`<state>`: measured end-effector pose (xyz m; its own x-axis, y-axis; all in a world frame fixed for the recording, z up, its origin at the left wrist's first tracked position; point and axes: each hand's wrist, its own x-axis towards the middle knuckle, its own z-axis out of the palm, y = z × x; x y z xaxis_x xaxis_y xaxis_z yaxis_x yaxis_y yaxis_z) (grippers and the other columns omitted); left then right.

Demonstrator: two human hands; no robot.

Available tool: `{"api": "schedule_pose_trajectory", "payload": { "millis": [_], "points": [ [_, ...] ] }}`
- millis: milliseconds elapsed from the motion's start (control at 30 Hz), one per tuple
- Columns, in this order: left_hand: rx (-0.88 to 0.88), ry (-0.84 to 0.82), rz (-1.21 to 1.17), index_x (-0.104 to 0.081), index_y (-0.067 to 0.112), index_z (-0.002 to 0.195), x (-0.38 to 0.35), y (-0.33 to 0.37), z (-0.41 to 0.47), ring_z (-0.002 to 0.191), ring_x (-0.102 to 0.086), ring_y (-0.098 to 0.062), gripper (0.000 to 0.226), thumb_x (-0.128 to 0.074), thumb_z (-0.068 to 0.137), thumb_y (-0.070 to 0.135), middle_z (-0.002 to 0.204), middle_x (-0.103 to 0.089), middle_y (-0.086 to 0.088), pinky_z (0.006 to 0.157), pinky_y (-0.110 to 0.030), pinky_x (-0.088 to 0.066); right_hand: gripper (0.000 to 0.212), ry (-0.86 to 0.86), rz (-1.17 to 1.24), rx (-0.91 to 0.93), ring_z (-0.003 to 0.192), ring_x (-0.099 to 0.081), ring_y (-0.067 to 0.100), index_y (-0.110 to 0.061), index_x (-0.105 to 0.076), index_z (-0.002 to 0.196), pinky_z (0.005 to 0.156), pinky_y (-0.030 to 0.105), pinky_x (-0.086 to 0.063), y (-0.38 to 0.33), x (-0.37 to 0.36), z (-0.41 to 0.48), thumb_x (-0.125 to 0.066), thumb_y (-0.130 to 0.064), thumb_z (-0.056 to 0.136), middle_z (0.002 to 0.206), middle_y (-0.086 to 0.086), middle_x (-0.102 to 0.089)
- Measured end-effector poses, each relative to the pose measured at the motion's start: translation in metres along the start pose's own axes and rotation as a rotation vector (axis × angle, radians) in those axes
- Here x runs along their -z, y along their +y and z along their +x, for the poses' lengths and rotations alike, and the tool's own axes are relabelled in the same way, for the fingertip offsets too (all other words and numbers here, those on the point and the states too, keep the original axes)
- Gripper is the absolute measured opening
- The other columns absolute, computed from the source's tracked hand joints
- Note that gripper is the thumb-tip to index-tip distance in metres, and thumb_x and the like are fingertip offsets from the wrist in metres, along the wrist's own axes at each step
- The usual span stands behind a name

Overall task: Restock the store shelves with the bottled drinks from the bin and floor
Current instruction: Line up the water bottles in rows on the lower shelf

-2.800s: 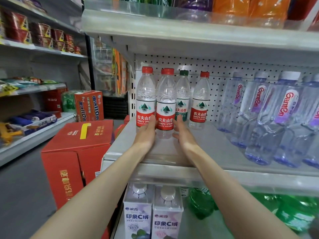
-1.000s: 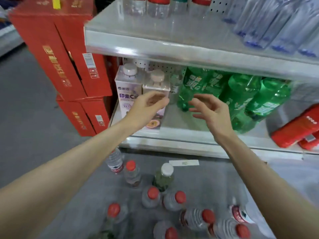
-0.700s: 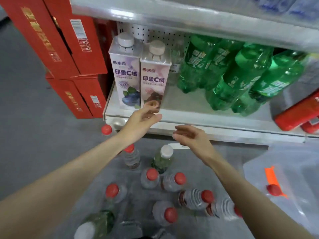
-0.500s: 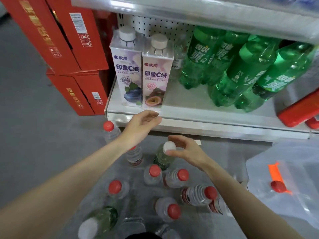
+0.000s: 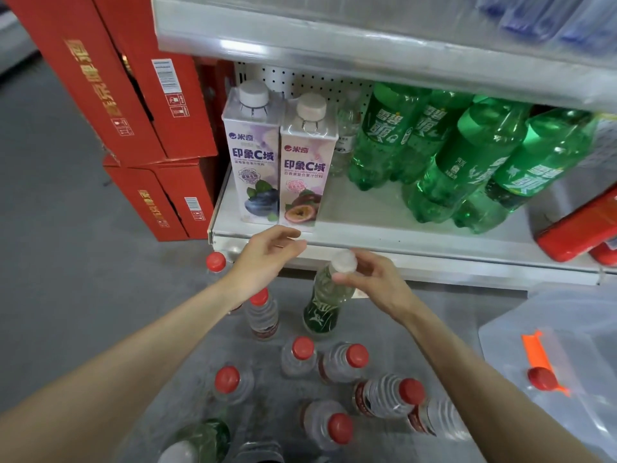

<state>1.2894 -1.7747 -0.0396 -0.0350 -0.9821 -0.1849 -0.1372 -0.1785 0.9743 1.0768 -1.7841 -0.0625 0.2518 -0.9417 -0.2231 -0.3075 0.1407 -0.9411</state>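
head view, looking down past both forearms at the foot of the shelving. the right hand [image 5: 370, 282] has thumb and fingertips pinched round the white cap of a green-labelled bottle [image 5: 322, 305]. that's a top grip, likely because the neck is the only part standing free of its neighbours. the bottle leans a touch, its base near the floor [image 5: 66, 262]; whether it has left the ground i cannot tell.

the left hand [image 5: 267, 259] hovers just beside it, up by the lip of the lower shelf [image 5: 417, 243]. its fingers are loose and gently bent, and it holds nothing. it looks ready to take the body of the bottle or reach for another.

around and below the hands, red-capped water bottles [image 5: 302, 357] stand and lie scattered on the floor, some upright, a few tipped over. that's stock waiting its turn, so plenty of the job is left.

on the lower shelf, two juice cartons [image 5: 255, 162] stand at the left end and green soda bottles [image 5: 467, 162] beside them, with bare shelf in front. stacked red boxes [image 5: 133, 95] sit to the left, and a clear bin [image 5: 567, 379] on the right.
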Motion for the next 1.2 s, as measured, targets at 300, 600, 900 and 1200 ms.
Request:
{"api": "schedule_pose_trajectory", "payload": {
  "millis": [300, 600, 900, 1200],
  "points": [
    [-0.107, -0.175, 0.103, -0.051, 0.018, 0.129, 0.001, 0.061, 0.007, 0.106, -0.061, -0.014, 0.063, -0.079, 0.073, 0.014, 0.118, -0.061, 0.000, 0.086, -0.016, -0.050, 0.025, 0.046, -0.009, 0.224, 0.090, -0.069, 0.011, -0.015, -0.069, 0.106, 0.082, 0.026, -0.055, -0.150, 0.052, 0.006, -0.072, -0.013, 0.081, 0.096, -0.002, -0.074],
    [-0.346, -0.162, 0.081, -0.056, 0.026, 0.122, 0.026, 0.196, 0.016, 0.102, -0.064, -0.003, 0.060, -0.082, 0.068, 0.018, 0.112, -0.068, 0.010, 0.086, -0.017, -0.049, 0.016, 0.099, -0.097, 0.566, 0.077, -0.069, 0.003, -0.016, -0.069, 0.100, 0.062, 0.021, -0.054, -0.334, 0.085, -0.008, -0.063, -0.025, 0.088, 0.083, -0.010, -0.074],
    [-0.634, 0.042, 0.098, -0.064, 0.012, 0.098, 0.066, 0.325, 0.001, 0.073, -0.064, -0.002, 0.038, -0.083, 0.066, 0.006, 0.089, -0.071, -0.010, 0.070, -0.012, -0.050, 0.040, 0.209, -0.147, 0.798, 0.093, -0.069, 0.009, -0.020, -0.066, 0.105, 0.083, 0.038, -0.058, -0.456, 0.086, -0.022, -0.070, -0.048, 0.075, 0.098, -0.008, -0.073],
    [-0.865, 0.159, 0.155, -0.068, 0.019, 0.096, 0.101, 0.412, -0.029, 0.068, -0.066, -0.003, 0.052, -0.088, 0.051, 0.035, 0.076, -0.074, 0.008, 0.061, -0.015, -0.049, 0.097, 0.061, -0.124, 0.903, 0.099, -0.069, 0.019, -0.033, -0.032, 0.146, 0.076, 0.038, -0.059, -0.510, 0.076, -0.044, -0.080, -0.037, 0.062, 0.118, 0.003, -0.066]
  ]
}}
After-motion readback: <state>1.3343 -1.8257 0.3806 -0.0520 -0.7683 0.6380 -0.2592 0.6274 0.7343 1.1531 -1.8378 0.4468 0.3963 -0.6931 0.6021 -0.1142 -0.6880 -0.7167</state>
